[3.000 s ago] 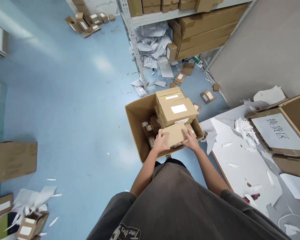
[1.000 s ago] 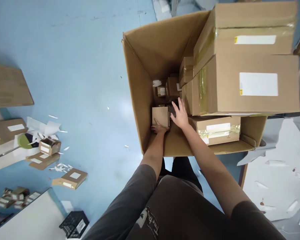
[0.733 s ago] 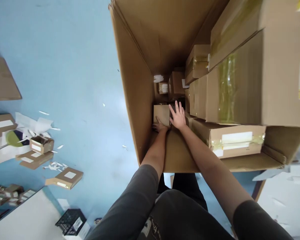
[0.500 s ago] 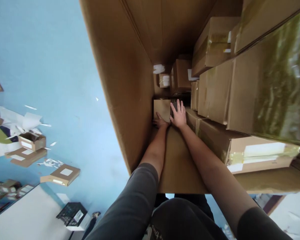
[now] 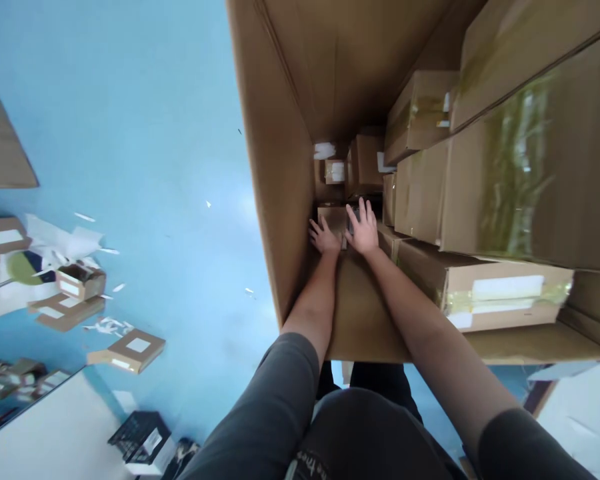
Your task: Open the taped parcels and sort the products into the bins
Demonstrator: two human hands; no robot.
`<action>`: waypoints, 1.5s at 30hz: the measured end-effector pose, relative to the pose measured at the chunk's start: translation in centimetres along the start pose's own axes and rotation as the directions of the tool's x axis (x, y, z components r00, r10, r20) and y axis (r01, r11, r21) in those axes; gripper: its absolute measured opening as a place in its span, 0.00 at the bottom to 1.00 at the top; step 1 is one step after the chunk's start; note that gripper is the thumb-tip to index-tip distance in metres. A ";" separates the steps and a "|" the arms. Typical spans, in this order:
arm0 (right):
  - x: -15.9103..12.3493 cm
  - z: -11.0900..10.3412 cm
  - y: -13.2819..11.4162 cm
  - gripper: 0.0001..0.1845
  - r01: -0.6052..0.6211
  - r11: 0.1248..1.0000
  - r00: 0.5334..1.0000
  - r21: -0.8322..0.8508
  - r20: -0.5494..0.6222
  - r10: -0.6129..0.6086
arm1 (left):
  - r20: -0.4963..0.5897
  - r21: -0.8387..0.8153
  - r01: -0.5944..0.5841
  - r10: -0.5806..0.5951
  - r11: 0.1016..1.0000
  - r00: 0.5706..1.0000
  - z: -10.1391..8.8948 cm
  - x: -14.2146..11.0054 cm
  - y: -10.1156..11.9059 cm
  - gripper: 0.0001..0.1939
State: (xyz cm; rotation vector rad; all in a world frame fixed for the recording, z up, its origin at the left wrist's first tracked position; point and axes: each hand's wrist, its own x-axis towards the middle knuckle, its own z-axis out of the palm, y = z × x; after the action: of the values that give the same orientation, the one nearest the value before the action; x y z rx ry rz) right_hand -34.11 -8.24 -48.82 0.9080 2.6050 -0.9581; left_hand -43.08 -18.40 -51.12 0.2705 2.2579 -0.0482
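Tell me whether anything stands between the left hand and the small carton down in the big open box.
Nothing visible does: the left hand lies spread over the near part of the small carton. The big box's wall rises to the left and the taped cartons sit to the right, neither in between.

The floor point(image 5: 180, 133) is blue. On the left, torn paper point(image 5: 63, 240) lies by a little open box point(image 5: 69, 288). A flat box point(image 5: 143, 352) with a white sticker is near them. Lower down are a white table point(image 5: 50, 427) and a black crate point(image 5: 135, 433). Little boxes point(image 5: 25, 373), too blurry to count, sit in a bunch close to the table.
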 end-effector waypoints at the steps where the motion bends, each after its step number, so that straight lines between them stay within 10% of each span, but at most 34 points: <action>1: -0.2 -1.5 -1.0 0.54 0.005 1.000 1.000 0.008 -0.011 -0.005 | -0.020 -0.010 -0.018 0.018 1.000 1.000 -1.5 -1.1 0.3 0.56; 10: -5.4 -15.4 -11.0 0.43 0.071 0.997 0.991 0.007 -0.113 -0.069 | -0.182 -0.037 -0.271 0.260 0.962 0.948 -14.7 -13.7 2.7 0.49; 18: -15.3 -25.8 -13.7 0.37 0.095 0.993 0.936 -0.077 -0.333 -0.115 | -0.378 -0.042 -0.576 0.520 0.817 0.766 -22.8 -24.3 5.0 0.50; 30: -26.2 -36.6 -2.2 0.37 -0.282 0.957 0.797 -0.061 -0.570 0.198 | -0.298 -0.024 -0.757 0.718 0.653 0.629 -24.8 -33.2 14.7 0.49; 39: -22.8 -42.1 7.0 0.49 -0.398 0.917 0.812 0.027 -0.455 0.366 | -0.169 -0.073 -0.661 0.644 0.747 0.747 -24.2 -33.0 19.3 0.39; 45: -21.1 -41.6 8.1 0.49 -0.357 0.931 0.869 0.074 -0.339 0.360 | -0.270 -0.178 -0.687 0.636 0.704 0.723 -22.4 -32.3 18.4 0.32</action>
State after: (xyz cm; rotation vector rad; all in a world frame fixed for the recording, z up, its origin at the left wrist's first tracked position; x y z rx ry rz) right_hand -12.27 13.48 -12.82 1.6270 2.5535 -0.7624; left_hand -35.89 -3.44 -11.04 0.9692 2.1805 0.6951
